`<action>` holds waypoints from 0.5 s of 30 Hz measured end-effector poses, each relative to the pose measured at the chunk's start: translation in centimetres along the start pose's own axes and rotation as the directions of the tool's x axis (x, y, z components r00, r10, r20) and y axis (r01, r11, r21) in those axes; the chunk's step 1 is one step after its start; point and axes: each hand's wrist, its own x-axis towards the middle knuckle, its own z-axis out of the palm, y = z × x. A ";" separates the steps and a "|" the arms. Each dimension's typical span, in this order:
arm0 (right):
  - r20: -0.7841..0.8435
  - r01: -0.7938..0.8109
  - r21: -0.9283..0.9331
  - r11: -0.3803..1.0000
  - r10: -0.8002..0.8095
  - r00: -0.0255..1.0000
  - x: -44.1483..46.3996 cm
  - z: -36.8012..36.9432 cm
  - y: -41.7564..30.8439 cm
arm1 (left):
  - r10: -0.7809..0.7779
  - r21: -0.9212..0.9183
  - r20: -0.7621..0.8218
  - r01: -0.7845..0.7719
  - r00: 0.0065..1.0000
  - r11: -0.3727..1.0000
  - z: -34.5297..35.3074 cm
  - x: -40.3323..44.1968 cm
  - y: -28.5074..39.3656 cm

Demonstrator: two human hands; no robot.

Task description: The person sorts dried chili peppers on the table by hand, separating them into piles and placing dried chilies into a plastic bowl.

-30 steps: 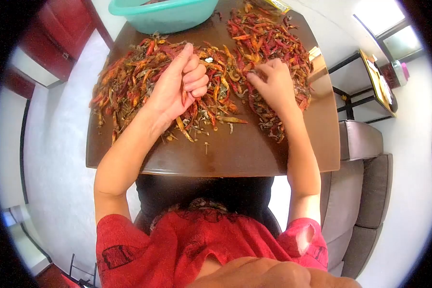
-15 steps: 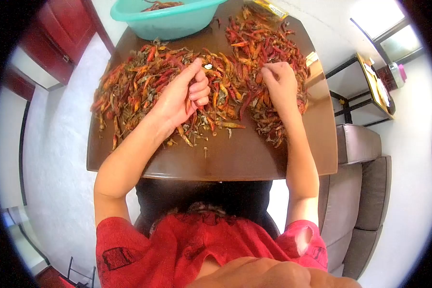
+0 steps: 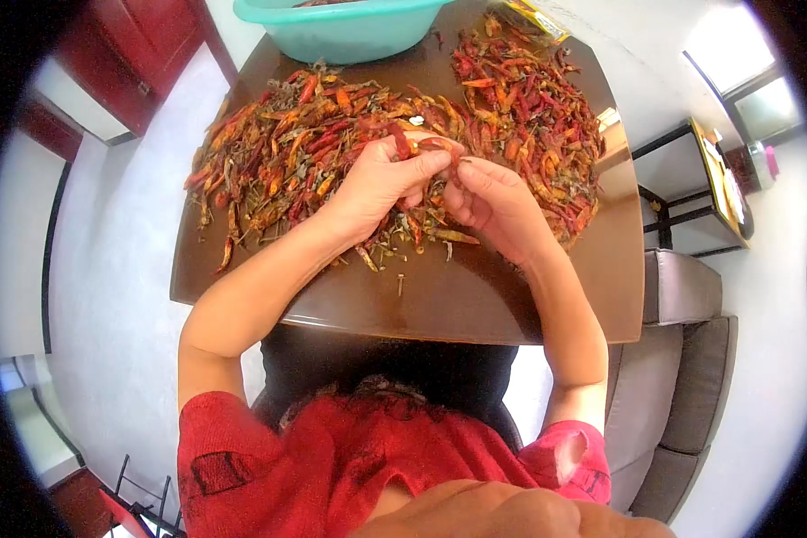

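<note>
Over the middle of the table, my left hand (image 3: 377, 186) is closed around a dried red chili pepper (image 3: 434, 143), which shows between thumb and fingers. My right hand (image 3: 500, 204) meets it from the right, thumb and fingertips pinched at the pepper's end; the exact contact is partly hidden. Below and behind both hands spreads a left pile of dried chili peppers (image 3: 273, 148), with stems and withered leaves mixed in. A right pile of dried chili peppers (image 3: 547, 121) lies beyond my right hand.
A turquoise basin (image 3: 350, 38) with some peppers inside stands at the table's far edge. A yellow packet (image 3: 542, 20) lies at the back right. Loose stems are scattered on the brown table (image 3: 350, 303) near its front. A grey sofa (image 3: 650, 394) is on the right.
My right hand has left the right pile and come left to meet my left hand. The red pepper now shows between them. The view has shifted slightly.
</note>
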 end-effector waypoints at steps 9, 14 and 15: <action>-0.145 0.067 -0.332 0.941 -0.121 0.982 0.1 -0.6 0.3 | 0.003 -0.352 -0.001 -0.003 1.000 0.936 -0.9 0.3 0.7; 0.020 0.083 -0.256 0.963 -0.081 0.997 -0.1 0.0 0.4 | 0.022 -0.427 -0.003 -0.022 1.000 0.904 -0.8 0.3 0.9; 0.009 0.049 -0.226 0.973 -0.048 0.999 -0.3 0.5 0.4 | 0.017 -0.420 -0.003 -0.016 1.000 0.907 -0.7 0.2 0.9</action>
